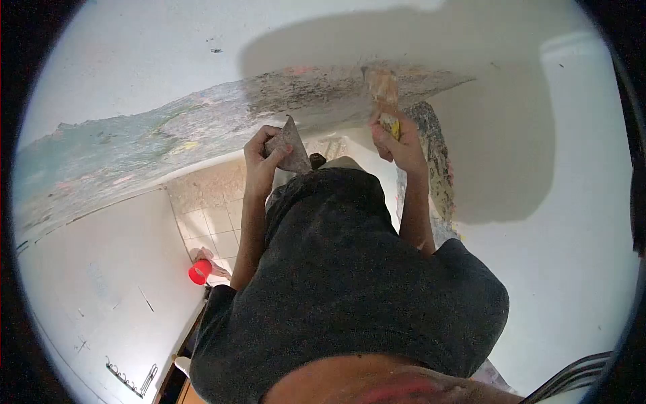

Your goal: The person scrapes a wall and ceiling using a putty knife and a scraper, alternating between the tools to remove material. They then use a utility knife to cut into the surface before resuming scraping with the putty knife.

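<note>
My left hand [267, 149] is closed around a flat grey scraper plate [293, 151], its pointed corner up, just below the wall's rough strip. My right hand [397, 140] grips the yellow handle of a wide brush [383, 87]. The brush's bristle end lies against the upper edge of the patchy, stripped strip [303, 93] on the white wall. A second rough patch [436, 148] runs down the wall beside my right hand.
A red bucket [200, 271] stands on the tiled floor [214, 222] at the lower left. Wall hooks [128, 378] hang at bottom left. Dark cables [572, 377] show at the lower right.
</note>
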### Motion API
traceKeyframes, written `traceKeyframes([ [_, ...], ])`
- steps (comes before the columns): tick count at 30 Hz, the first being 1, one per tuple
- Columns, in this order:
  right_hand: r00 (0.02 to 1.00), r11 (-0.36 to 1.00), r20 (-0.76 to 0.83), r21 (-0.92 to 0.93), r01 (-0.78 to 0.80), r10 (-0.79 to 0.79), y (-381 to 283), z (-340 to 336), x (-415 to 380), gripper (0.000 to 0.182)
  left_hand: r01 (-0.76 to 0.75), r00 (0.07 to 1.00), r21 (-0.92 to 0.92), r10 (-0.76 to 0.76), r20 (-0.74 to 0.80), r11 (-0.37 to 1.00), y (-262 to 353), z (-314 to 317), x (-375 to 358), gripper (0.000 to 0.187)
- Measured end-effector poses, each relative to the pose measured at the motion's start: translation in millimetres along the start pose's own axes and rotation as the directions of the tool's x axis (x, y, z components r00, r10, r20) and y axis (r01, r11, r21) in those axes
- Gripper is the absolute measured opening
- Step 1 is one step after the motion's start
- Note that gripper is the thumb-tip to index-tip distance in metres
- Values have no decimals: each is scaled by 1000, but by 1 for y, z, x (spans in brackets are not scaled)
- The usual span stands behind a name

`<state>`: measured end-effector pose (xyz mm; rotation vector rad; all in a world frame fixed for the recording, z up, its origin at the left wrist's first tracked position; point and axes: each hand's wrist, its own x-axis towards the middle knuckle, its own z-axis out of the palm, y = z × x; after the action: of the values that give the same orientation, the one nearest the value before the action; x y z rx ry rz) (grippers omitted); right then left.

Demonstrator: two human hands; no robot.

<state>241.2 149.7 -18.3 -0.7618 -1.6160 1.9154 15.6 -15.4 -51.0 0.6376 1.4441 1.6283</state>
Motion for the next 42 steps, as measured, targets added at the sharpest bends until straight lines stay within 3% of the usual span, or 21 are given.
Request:
traceKeyframes([
  [7, 996, 995, 81, 95, -33, 26, -11, -1, 4, 27, -64, 995, -69, 59, -79, 996, 2, -9, 5, 14],
  [9, 998, 998, 57, 50, -38, 35, -22, 13, 5, 17, -94, 993, -102, 87, -79, 990, 1, -14, 6, 14],
  [13, 994, 993, -11, -34, -111, 111, -20, 6, 1, 15, -103, 994, -76, 100, -48, 992, 3, -17, 10, 14],
  [16, 983, 981, 87, 94, -168, 160, -12, 0, -2, 28, -108, 994, -91, 106, -30, 990, 3, -25, 14, 16],
  [21, 988, 987, 15, 38, -154, 153, 1, -2, -6, 26, -45, 998, -77, 42, -45, 996, 1, -16, 15, 16],
  [22, 988, 988, 12, 14, -154, 154, 1, -3, -1, 25, -91, 995, 19, 92, -26, 996, 5, -14, 16, 16],
  [25, 989, 990, 75, 44, -130, 127, -2, -6, 2, 23, -48, 999, -35, 48, 12, 998, 4, -13, 16, 17],
  [28, 988, 988, -21, 10, -155, 155, 3, -10, -1, 26, -26, 1000, -52, 26, -6, 998, 2, -13, 16, 17],
  [31, 990, 990, 46, -37, -133, 135, -3, -14, 6, 30, -82, 996, -44, 80, -34, 996, 5, -14, 15, 16],
  [34, 985, 984, 1, -33, -173, 173, -5, -17, 7, 30, -51, 999, -56, 50, -16, 997, 2, -21, 16, 17],
  [37, 996, 994, -11, 53, -92, 93, -12, -7, 4, 29, -59, 998, -34, 58, -32, 998, 4, -25, 15, 17],
  [42, 992, 992, 27, -40, -123, 125, -8, -17, 4, 28, -73, 997, -23, 73, -5, 997, 4, -25, 18, 18],
])
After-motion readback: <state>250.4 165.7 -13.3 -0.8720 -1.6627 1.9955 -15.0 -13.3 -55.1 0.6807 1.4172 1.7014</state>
